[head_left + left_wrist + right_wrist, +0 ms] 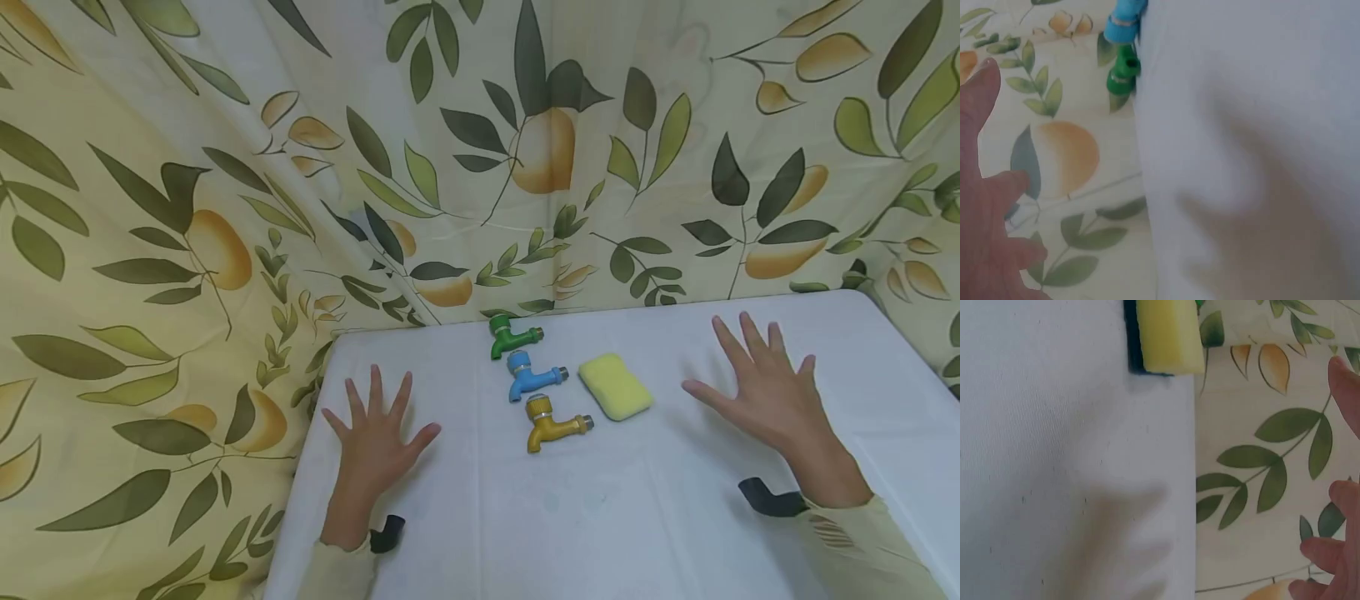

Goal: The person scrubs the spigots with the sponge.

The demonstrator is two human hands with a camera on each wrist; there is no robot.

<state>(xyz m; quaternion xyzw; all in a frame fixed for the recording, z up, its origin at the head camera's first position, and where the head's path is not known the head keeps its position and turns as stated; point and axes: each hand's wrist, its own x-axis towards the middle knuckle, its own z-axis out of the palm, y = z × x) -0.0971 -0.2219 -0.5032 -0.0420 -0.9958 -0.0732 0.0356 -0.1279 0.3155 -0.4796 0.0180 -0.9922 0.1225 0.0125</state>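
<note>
Three plastic taps lie in a slanting row on the white-covered table (480, 525): a green tap (514, 337) at the back, a blue tap (536, 377) in the middle and a yellow tap (557, 425) in front. Just right of them is a yellow sponge (615, 386), whose dark underside shows in the right wrist view. My left hand (377, 446) is spread over the table's left side, holding nothing. Fingers splayed, my right hand (772, 396) hovers right of the sponge, apart from it. Part of the blue tap (1124, 22) appears in the left wrist view.
A leaf-and-fruit patterned curtain (480, 258) hangs along the table's back edge and left side. Black wrist mounts (771, 498) sit by both sleeves. Both hands cast shadows on the white cloth.
</note>
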